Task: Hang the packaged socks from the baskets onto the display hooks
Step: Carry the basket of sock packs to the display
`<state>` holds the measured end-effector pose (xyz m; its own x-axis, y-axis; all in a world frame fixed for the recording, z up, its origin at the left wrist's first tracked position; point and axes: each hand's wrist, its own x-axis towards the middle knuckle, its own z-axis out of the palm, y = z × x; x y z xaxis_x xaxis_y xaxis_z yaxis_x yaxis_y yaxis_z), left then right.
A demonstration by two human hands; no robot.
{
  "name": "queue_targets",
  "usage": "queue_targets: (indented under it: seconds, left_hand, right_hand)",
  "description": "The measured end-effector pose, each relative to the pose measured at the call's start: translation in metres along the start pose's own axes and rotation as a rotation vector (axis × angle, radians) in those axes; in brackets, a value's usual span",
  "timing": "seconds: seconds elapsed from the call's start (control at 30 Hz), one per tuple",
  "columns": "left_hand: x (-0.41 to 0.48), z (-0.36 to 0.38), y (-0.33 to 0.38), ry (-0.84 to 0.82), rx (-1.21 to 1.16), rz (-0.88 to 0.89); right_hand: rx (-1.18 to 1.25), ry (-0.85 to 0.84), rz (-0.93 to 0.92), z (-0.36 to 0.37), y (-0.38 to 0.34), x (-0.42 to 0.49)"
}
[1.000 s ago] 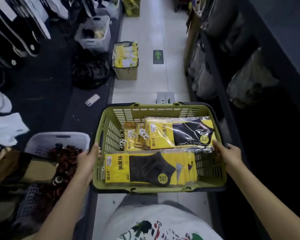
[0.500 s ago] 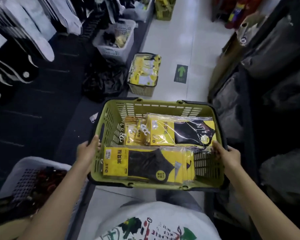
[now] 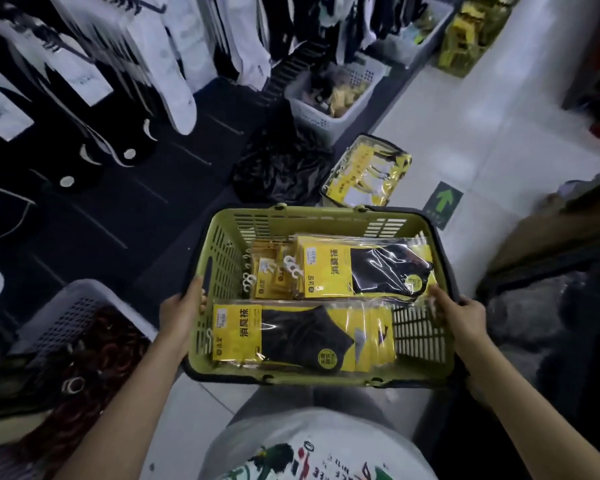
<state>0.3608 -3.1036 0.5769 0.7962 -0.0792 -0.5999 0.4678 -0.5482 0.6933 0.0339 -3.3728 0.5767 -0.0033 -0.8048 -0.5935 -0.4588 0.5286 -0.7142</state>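
Packaged socks lie flat inside the green basket: one yellow-carded pack of dark socks sits along the basket's near wall, a second such pack lies along its far right side, and smaller yellow packs with white plastic hangers fill its far left corner. The left hand grips the basket's left wall, thumb on the outside and fingers curled over the rim. The right hand grips the basket's right rim, its fingertips reaching in beside the edge of the far pack. The basket is held in the air in front of the person's white printed shirt. Beyond the basket's far rim, a second basket of yellow packs stands on the pale floor next to a black plastic bag. Left of the basket stands a grey crate with dark reddish goods, and up to the basket's far left, blurred black and white hanging socks fill the display wall.
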Motion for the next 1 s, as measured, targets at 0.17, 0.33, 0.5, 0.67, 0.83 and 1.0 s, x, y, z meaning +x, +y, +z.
queue_targets:
  seconds: [0.17, 0.33, 0.5, 0.67, 0.83, 1.0]
  left_hand:
    - [0.024, -0.005, 0.010, 0.102, -0.102, -0.067]
    - [0.041, -0.005, 0.011, 0.187, -0.216, -0.124]
    - [0.050, 0.010, -0.001, 0.329, -0.342, -0.185]
    - [0.052, 0.046, -0.024, 0.503, -0.408, -0.244]
    - [0.051, 0.099, -0.051, 0.682, -0.404, -0.411]
    - [0.059, 0.132, -0.090, 0.687, -0.433, -0.531]
  right_hand:
    - [-0.052, -0.096, -0.063, 0.043, -0.052, 0.024]
    - [-0.203, -0.187, -0.137, 0.083, -0.102, 0.050]
    - [-0.321, -0.280, -0.182, 0.129, -0.140, 0.094]
    - [-0.487, -0.390, -0.264, 0.178, -0.165, 0.157]
    - [-0.634, -0.514, -0.308, 0.232, -0.184, 0.213]
    - [-0.721, -0.564, -0.350, 0.269, -0.153, 0.260]
